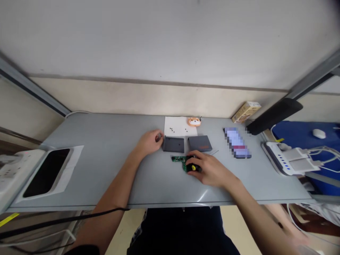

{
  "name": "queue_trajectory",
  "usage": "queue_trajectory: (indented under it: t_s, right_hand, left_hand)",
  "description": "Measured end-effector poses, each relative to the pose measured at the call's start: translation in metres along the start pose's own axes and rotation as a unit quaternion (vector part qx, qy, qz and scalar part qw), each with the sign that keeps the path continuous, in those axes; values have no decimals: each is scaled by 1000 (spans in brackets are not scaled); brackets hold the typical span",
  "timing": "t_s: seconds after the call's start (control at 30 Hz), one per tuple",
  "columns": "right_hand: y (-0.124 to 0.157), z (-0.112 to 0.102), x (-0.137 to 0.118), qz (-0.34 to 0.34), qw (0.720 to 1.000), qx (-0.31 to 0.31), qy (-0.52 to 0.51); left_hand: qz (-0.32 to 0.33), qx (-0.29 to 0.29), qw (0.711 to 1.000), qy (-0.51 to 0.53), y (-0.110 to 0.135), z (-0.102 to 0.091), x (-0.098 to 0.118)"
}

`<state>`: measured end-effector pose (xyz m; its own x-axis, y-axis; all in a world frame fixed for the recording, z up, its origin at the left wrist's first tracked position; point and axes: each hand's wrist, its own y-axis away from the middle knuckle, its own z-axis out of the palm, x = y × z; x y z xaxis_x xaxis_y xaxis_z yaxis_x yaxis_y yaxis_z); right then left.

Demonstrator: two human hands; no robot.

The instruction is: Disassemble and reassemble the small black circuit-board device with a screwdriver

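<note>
Green circuit board (pixel 177 159) lying flat near the middle of the grey table (pixel 106 170), just in front of two dark grey case halves. Narrow, stepped outline, small components on top, right end running under the right hand (pixel 209 170). At that end, black part (pixel 190 165) with a yellow mark, mostly covered. Right fingers (pixel 198 161) curved down over the black part and apparently clenched on it; wrist angled in from the lower right of view, palm raised.

Left hand (pixel 147 142) low on the table, left of the first dark grey case half (pixel 174 144). Left fingers (pixel 158 136) loosely curled, tips at the case half's near corner; any small item between them impossible to make out, so grip uncertain.

Second dark grey case half (pixel 199 143), with red label, just beside the first. Behind both, white paper sheet (pixel 180 126) with small black screws (pixel 172 130) scattered on it; orange animal-face figure (pixel 194 122) at the paper's far edge. Farther right, thin metal pin (pixel 214 152) and phone-shaped object (pixel 237 142), pixelated beyond reading. Join between board and black part hidden by the right hand.
</note>
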<state>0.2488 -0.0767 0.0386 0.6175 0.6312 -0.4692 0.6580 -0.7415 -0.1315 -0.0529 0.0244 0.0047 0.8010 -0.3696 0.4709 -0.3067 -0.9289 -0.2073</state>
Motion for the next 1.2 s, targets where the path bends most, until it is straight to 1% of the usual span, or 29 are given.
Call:
queue_trajectory:
  t_s: [0.1,0.17,0.2,0.27,0.33,0.43,0.57,0.67,0.77,0.9,1.03,1.07,1.1,1.13,1.17,1.2]
  right_hand:
    - [-22,-8,4,1,999,34,-2]
    - [-42,-12,10,22,997,64,32]
    - [-52,-14,14,20,996,70,50]
    - [-70,-15,21,18,996,53,68]
    - [-80,-14,27,17,998,32,52]
    - [-81,-8,33,13,999,32,21]
    - [-72,1,35,26,997,69,30]
    - [-70,2,31,32,996,81,32]
    - [-70,0,26,28,996,68,44]
    - [-70,1,23,20,996,30,76]
    - [-69,0,24,17,998,20,62]
    - [-68,-2,24,12,998,30,48]
    - [-67,-5,23,7,998,52,29]
    - [-66,-10,22,-1,996,90,4]
    - [-65,-14,21,-9,989,143,-25]
    - [-64,-19,20,-16,976,211,-58]
  left_hand:
    - [17,-21,1000,9,2,-4,1]
    - [26,-28,999,10,3,-4,2]
    - [26,-30,999,8,3,-4,3]
    - [22,-33,999,7,3,-4,3]
    - [18,-36,999,4,3,-4,4]
    - [25,-40,999,-7,3,-6,7]
    - [36,-47,998,-11,4,-6,11]
    - [26,-54,998,-14,4,-5,13]
    - [23,-62,998,-18,5,-6,14]
    - [44,-69,996,-35,4,-10,16]
    - [58,-69,995,-49,4,-13,16]
    - [59,-70,994,-52,4,-14,15]
    - [59,-68,994,-56,4,-14,15]
    - [58,-61,995,-62,4,-15,15]
    - [56,-48,995,-69,4,-15,15]
    - [55,-29,995,-75,4,-15,16]
